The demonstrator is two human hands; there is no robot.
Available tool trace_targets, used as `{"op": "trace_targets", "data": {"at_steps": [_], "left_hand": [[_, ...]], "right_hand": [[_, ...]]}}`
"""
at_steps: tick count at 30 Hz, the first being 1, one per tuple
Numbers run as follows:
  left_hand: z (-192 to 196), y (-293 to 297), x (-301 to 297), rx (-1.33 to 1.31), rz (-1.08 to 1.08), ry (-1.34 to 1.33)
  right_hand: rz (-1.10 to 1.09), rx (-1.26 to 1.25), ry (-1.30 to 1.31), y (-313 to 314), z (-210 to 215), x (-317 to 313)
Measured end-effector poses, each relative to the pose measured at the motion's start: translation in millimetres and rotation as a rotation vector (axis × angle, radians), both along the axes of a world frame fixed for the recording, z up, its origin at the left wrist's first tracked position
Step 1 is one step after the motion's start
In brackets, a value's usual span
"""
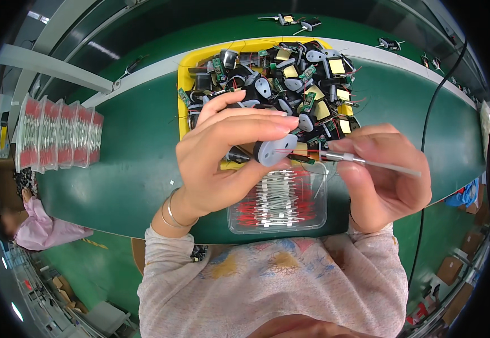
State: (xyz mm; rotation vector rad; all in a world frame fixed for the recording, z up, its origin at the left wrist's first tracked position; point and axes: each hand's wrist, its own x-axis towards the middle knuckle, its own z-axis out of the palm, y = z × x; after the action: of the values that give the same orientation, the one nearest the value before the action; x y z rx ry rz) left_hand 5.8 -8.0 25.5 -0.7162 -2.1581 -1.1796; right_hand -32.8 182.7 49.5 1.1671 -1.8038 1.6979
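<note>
My left hand point(219, 149) is closed on a small black electronic assembly with a grey oval end cap point(276, 151), held above the clear tray. Between the thumb and fingers of my right hand point(388, 174) is a thin pale stick with a shiny collar point(349, 157). Thin red wires run from the assembly to the stick's near end; whether they are joined there, I cannot tell. Below both hands, the clear plastic tray point(239, 230) holds a row of thin white sticks with red wires point(281, 197). Just beyond my hands, a yellow bin point(184, 67) is heaped with similar black assemblies point(263, 86).
Stacked clear trays of red-and-white parts point(59, 135) stand on the left of the green table point(126, 186). A black cable point(429, 107) crosses the right side. More assemblies point(390, 44) lie past the white ledge. A person in a pink sleeve point(47, 228) sits far left.
</note>
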Motion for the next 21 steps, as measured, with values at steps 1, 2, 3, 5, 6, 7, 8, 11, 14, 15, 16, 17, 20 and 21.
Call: {"op": "trace_targets", "data": {"at_steps": [1, 2, 3, 5, 6, 7, 8, 11, 14, 15, 16, 17, 20, 21], "left_hand": [[0.6, 1.1, 0.3, -0.005, 0.01, 0.001], [1.1, 2.2, 0.7, -0.011, 0.02, 0.002], [0.8, 4.0, 0.6, 0.04, 0.039, 0.003], [-1.6, 6.7, 0.5, 0.138, 0.083, 0.002], [-2.0, 6.4, 0.8, 0.138, 0.091, 0.008], [-2.4, 6.7, 0.4, 0.14, 0.094, 0.015], [-3.0, 6.8, -0.2, 0.143, 0.097, 0.022], [-5.8, 6.1, -2.2, 0.135, 0.106, 0.053], [-6.3, 6.5, -1.0, 0.144, 0.118, 0.061], [-5.8, 6.4, -0.1, 0.144, 0.126, 0.057], [-6.2, 7.1, -0.2, 0.148, 0.129, 0.054], [-6.6, 7.7, -0.5, 0.151, 0.131, 0.051], [-6.8, 7.6, -0.3, 0.147, 0.13, 0.053], [-5.7, 7.9, 0.1, 0.143, 0.129, 0.054]], "right_hand": [[-0.002, 0.02, 0.01, 0.4, 1.0, -0.2], [-0.004, 0.04, 0.021, 0.8, 2.0, -0.4], [-0.002, 0.073, 0.036, 1.3, 4.6, -0.5], [-0.01, 0.136, 0.078, 0.4, 9.1, -0.3], [-0.022, 0.166, 0.105, -1.1, 12.0, 1.0], [-0.029, 0.151, 0.14, -1.2, 9.5, 1.1], [-0.036, 0.135, 0.176, -1.4, 7.1, 1.0], [-0.062, 0.053, 0.23, -5.5, 1.1, 2.5], [-0.065, 0.018, 0.229, -9.0, 2.2, 5.0], [-0.061, 0.014, 0.224, -9.5, 2.9, 5.2], [-0.056, 0.019, 0.22, -8.8, 3.3, 4.8], [-0.053, 0.021, 0.218, -7.9, 3.3, 4.7], [-0.044, 0.024, 0.209, -6.5, 4.3, 5.2], [-0.044, 0.022, 0.207, -6.2, 4.7, 5.5]]}}
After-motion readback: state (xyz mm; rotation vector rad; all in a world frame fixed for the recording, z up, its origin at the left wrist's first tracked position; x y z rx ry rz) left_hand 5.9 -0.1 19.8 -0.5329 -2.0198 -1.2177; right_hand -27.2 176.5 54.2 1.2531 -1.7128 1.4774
